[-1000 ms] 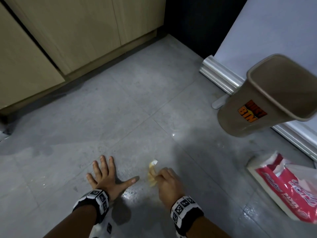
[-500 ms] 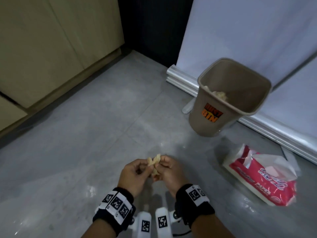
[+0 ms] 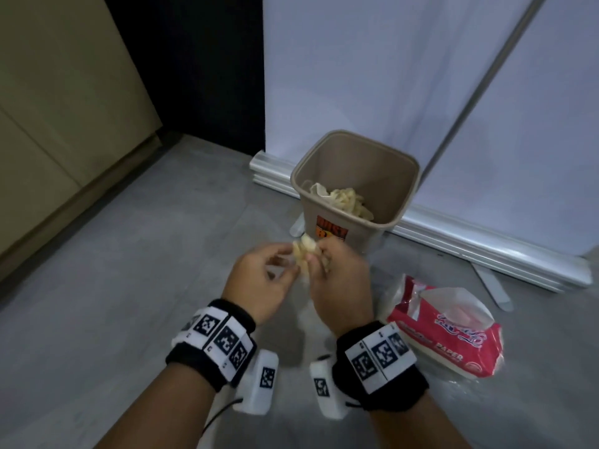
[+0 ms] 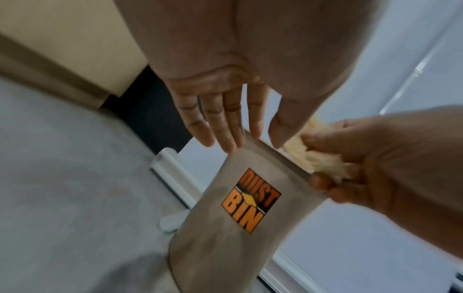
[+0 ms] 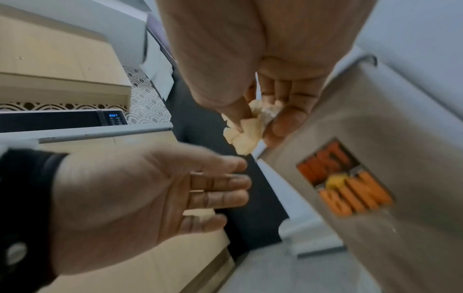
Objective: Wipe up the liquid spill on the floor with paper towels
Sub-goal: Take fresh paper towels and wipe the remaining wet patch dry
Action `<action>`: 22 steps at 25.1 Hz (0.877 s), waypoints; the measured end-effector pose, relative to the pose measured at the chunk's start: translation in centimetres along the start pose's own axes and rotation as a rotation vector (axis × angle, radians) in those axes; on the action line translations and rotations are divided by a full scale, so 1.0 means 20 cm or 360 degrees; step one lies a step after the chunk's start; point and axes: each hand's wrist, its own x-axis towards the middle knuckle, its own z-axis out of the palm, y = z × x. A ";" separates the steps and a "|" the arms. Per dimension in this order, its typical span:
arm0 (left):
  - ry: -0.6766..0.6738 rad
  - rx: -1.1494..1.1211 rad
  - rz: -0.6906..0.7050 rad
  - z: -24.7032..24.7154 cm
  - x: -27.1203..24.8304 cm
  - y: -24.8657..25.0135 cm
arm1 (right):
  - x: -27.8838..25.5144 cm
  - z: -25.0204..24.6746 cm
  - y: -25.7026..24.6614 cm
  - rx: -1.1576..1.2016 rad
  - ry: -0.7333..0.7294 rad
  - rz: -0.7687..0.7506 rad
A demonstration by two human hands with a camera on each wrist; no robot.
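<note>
A crumpled, yellow-stained paper towel wad [image 3: 304, 252] is pinched between the thumb and fingers of my right hand [image 3: 337, 273], held in the air just in front of the tan dust bin [image 3: 402, 176]. The right wrist view shows the wad [image 5: 244, 136] in that pinch, close to the bin's rim. My left hand [image 3: 262, 280] hovers just left of the wad with its fingers [image 4: 225, 123] straight, holding nothing. Used yellowed towels [image 3: 343, 199] lie inside the bin.
A red paper towel pack [image 3: 453, 338] lies open on the grey tile floor [image 3: 129, 286] to my right. Behind the bin a white panel stands on a metal base [image 3: 486, 251]. Beige cabinets [image 3: 64, 124] line the left side.
Both hands rose from the floor toward the bin. My left hand left the floor, pinched the wad with the right, then let go and opened. The view tilted up.
</note>
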 end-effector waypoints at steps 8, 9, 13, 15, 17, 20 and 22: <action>-0.0220 0.1005 0.0408 0.08 0.46 0.24 | 0.49 -0.27 0.14 -0.0288 0.0536 -0.0137; -0.0278 0.1081 0.0412 0.10 0.49 0.24 | 0.52 -0.25 0.16 -0.0359 0.0389 -0.0029; -0.0309 0.1140 0.0442 0.17 0.52 0.17 | 0.51 -0.20 0.21 -0.0729 -0.0038 -0.0010; -0.0258 0.1092 0.0492 0.18 0.51 0.15 | 0.51 -0.20 0.21 -0.0782 -0.0050 -0.0027; -0.0239 0.1076 0.0505 0.18 0.51 0.15 | 0.52 -0.21 0.20 -0.0824 -0.0069 -0.0033; -0.0286 0.1136 0.0434 0.18 0.49 0.16 | 0.51 -0.21 0.18 -0.0862 -0.0124 0.0029; -0.0334 0.1135 0.0379 0.17 0.50 0.19 | 0.52 -0.23 0.16 -0.0845 -0.0192 0.0074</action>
